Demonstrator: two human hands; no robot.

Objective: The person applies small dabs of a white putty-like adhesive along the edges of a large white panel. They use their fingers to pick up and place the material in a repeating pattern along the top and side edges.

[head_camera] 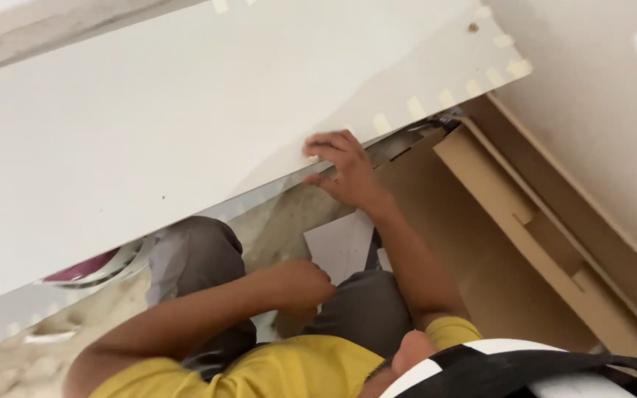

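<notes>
Gripping white panel (149, 125) edge, right hand (344, 171)

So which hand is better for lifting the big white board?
Probably the right hand: its fingers curl over the white board edge, thumb beneath. The left hand is a closed fist down by the knee, off the board.
</notes>
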